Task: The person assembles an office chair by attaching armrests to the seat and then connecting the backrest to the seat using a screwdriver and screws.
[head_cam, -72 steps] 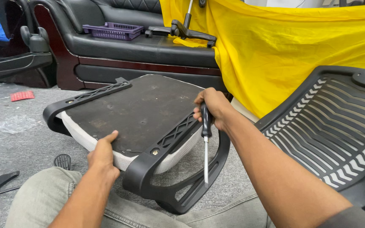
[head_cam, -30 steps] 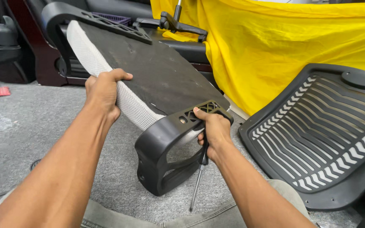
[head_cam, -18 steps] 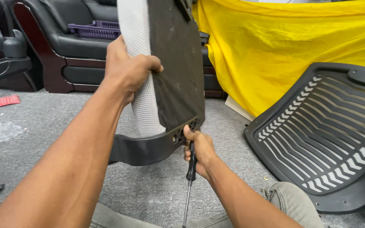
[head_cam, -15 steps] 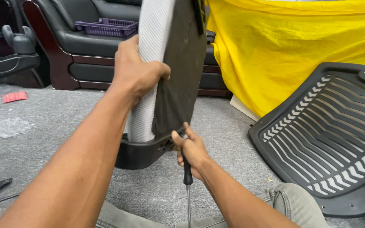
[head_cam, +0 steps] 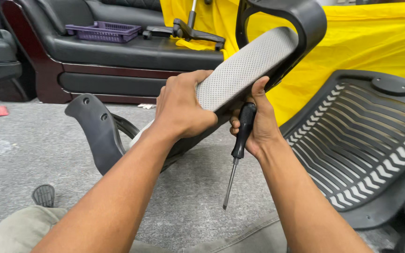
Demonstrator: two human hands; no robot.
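A grey mesh office-chair seat [head_cam: 249, 63] with black plastic armrests is held tilted in the air, one edge toward me. My left hand [head_cam: 181, 110] grips over its padded edge. My right hand [head_cam: 254, 126] supports the seat from below with the thumb while its fingers hold a black-handled screwdriver [head_cam: 239, 145], blade pointing down. One armrest [head_cam: 97, 131] hangs low at the left near the carpet, the other armrest [head_cam: 291, 18] sticks up at the top.
A black slatted chair back [head_cam: 366, 140] lies on the grey carpet at the right. Yellow cloth [head_cam: 376, 42] drapes behind it. A black sofa [head_cam: 132, 51] carries a purple basket [head_cam: 97, 30] and a chair base part [head_cam: 188, 30]. My knees are below.
The seat has been turned from upright, underside facing me, to tilted with its mesh side toward me. My right hand moved from the lower armrest up under the seat edge, still holding the screwdriver.
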